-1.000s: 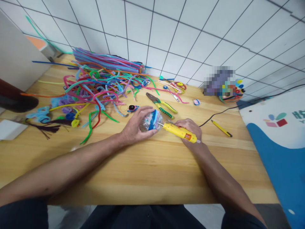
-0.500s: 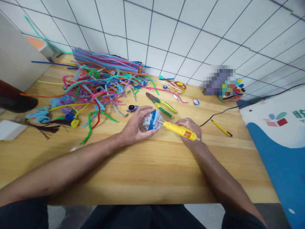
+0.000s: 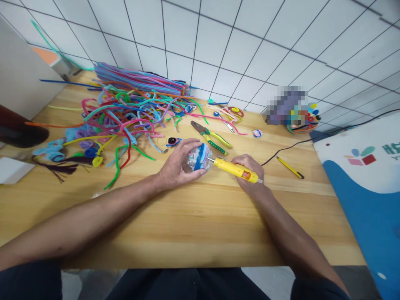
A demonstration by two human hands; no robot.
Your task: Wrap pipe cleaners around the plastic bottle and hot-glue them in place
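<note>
From the heap of coloured pipe cleaners [image 3: 131,108] far left, I see my left hand [image 3: 176,166] clasped around a clear blue-banded plastic ball [image 3: 197,158] mid-counter [image 3: 187,225], where my right hand [image 3: 250,171] grips a yellow glue gun [image 3: 236,170], nozzle touching the ball.

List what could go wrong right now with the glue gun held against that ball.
1. The left hand cups the ball right where the glue gun nozzle touches it, so hot glue could reach the fingers.
2. The gun's cord trails across the table; a snag could jerk the right hand.
3. Loose pipe cleaners lie close and might catch stray glue.
</note>
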